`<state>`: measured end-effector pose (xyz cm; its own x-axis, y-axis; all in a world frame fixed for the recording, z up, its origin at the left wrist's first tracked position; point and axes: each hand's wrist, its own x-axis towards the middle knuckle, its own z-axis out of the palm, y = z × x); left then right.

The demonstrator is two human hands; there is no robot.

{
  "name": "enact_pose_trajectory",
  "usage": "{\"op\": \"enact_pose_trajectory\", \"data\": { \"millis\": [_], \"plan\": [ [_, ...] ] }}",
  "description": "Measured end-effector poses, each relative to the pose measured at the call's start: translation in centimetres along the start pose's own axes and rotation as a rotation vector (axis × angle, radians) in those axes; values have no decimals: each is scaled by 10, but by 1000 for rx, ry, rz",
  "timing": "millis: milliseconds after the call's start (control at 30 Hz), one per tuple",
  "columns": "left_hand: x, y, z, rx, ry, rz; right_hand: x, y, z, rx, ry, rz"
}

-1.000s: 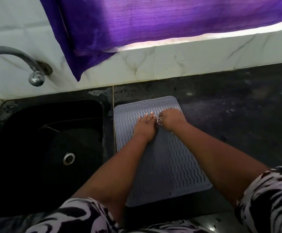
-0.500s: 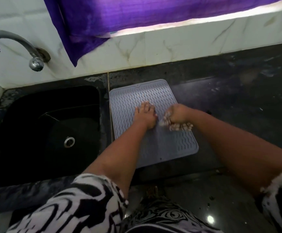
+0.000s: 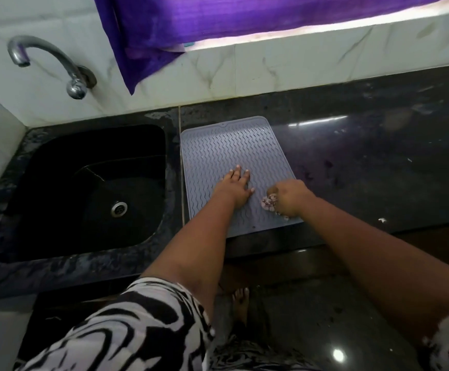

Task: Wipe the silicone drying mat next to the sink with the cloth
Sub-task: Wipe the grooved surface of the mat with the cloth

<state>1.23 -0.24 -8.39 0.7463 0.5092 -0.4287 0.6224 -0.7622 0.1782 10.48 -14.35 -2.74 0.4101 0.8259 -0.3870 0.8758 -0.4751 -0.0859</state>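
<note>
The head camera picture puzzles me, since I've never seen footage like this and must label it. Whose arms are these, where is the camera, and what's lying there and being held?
There is no machine here: a person wears one wide-angle camera on the head, looking forward and down, so the two bare arms are the wearer's own. The left hand lies flat, fingers spread, pressing on a grey ribbed silicone drying mat. The right hand is closed around a small bunched cloth, held against the mat's near right corner. The mat lies on a dark counter, just right of a black sink with a metal tap on the tiled wall. A purple curtain hangs above. At the bottom are patterned sleeves and the floor.
</note>
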Motion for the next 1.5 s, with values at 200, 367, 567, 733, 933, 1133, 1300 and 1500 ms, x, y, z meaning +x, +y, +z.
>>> {"op": "enact_pose_trajectory", "data": {
  "millis": [200,367,567,733,933,1133,1300,1500],
  "plan": [
    [-6,4,0,-26,2,-11,-27,1,-6,26,-171,-16],
    [-14,19,1,-159,154,28,-15,3,-34,238,80,-39],
    [-22,17,23,-95,124,-42,-10,-19,6,-55,-31,-30],
    [-21,17,23,-87,91,-44,-20,-13,6,-68,-88,-13],
    [-21,16,22,-72,69,-43,-41,-11,16,-71,-124,13],
    [-22,15,19,-83,54,-36,-45,-8,11,-65,-146,-5],
    [-19,11,9,-33,66,-25,-39,-4,-5,54,-196,-7],
    [2,9,-25,-146,289,17,-1,37,-57,479,15,137]
  ]
}}
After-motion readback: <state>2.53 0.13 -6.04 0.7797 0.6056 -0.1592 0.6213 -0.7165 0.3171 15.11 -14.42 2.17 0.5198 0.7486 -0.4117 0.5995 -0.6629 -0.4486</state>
